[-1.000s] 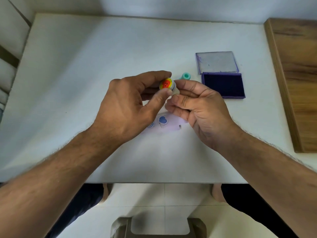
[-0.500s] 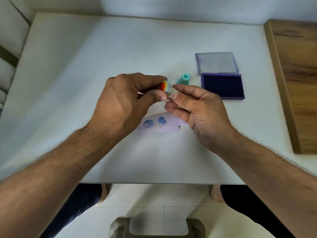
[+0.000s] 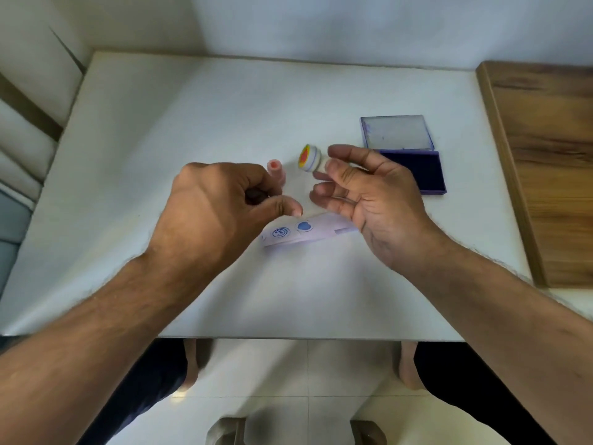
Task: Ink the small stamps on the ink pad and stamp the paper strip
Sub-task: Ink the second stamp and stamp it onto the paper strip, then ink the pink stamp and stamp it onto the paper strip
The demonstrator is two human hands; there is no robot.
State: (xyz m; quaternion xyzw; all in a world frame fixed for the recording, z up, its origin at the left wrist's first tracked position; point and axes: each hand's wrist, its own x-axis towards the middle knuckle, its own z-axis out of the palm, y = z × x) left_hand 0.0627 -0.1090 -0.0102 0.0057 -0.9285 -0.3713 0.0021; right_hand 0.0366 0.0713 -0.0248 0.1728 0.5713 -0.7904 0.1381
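Observation:
My right hand (image 3: 378, 203) pinches a small white stamp (image 3: 310, 159) by its body, and its orange-and-yellow end points left. My left hand (image 3: 218, 213) hovers just left of it with fingers curled in and the thumb out. I see nothing held in it. A pink stamp (image 3: 276, 171) stands on the table just beyond the left fingertips. The pale paper strip (image 3: 321, 231) lies under both hands and bears a blue smiley print (image 3: 281, 232) and a blue heart print (image 3: 304, 226). The open ink pad (image 3: 417, 171) sits to the right, partly behind my right hand.
The ink pad's clear lid (image 3: 396, 131) lies open behind the pad. A wooden board (image 3: 545, 171) borders the white table (image 3: 192, 117) on the right. The table's front edge runs just below my forearms, above my knees.
Both hands held the colourful stamp together. Now my left hand has let go and moved left and down, uncovering the pink stamp. My right hand keeps the stamp and hides the teal stamp.

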